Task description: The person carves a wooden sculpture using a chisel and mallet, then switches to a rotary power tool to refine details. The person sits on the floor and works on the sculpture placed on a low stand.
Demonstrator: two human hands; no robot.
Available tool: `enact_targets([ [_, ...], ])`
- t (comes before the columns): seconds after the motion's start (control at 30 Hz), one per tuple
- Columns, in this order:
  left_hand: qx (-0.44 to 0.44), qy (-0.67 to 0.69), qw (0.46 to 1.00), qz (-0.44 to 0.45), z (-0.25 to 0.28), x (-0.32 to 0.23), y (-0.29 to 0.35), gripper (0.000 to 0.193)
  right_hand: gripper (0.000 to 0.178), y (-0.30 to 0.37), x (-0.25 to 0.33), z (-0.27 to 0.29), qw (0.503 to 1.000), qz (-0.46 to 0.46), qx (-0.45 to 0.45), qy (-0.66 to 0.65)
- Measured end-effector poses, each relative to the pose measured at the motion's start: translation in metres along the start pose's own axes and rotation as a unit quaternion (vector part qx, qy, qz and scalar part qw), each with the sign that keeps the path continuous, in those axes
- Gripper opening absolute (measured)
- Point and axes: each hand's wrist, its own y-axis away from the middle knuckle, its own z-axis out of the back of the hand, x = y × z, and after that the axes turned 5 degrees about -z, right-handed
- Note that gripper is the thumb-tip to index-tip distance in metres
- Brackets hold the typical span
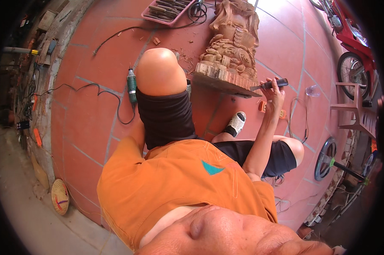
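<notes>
My right hand is closed round a chisel with a black handle, its short metal blade pointing left at the lower edge of a wood carving. That wood carving is a brown, deeply cut block lying on the floor in front of me, with its rough, flat end toward me. Whether the blade touches the wood I cannot tell. My left forearm passes down behind my raised left knee, which hides my left hand.
Left of my knee a green rotary tool lies with its cord on the red tiles. A pink tray of several carving tools sits beyond. Orange sockets lie near my right wrist. At right are a plastic chair and red motorbike.
</notes>
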Motion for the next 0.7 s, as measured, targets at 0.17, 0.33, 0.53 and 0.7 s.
enact_targets([
  [0.17,0.011,-0.006,1.0,0.027,-0.004,0.01,-0.007,0.041,0.042,0.002,-0.009,0.02,1.0,-0.007,0.001,0.018],
  [0.33,0.012,0.003,0.999,0.044,-0.003,0.017,-0.004,0.041,0.042,0.004,-0.012,0.013,0.999,-0.017,0.013,0.039],
  [0.53,0.013,0.016,0.998,0.054,-0.001,0.019,0.003,0.041,0.043,0.012,-0.016,-0.016,0.995,-0.013,0.065,0.072],
  [0.7,0.015,0.029,0.998,0.06,0.001,0.018,0.01,0.041,0.04,0.024,-0.031,-0.065,0.985,-0.02,0.139,0.1],
])
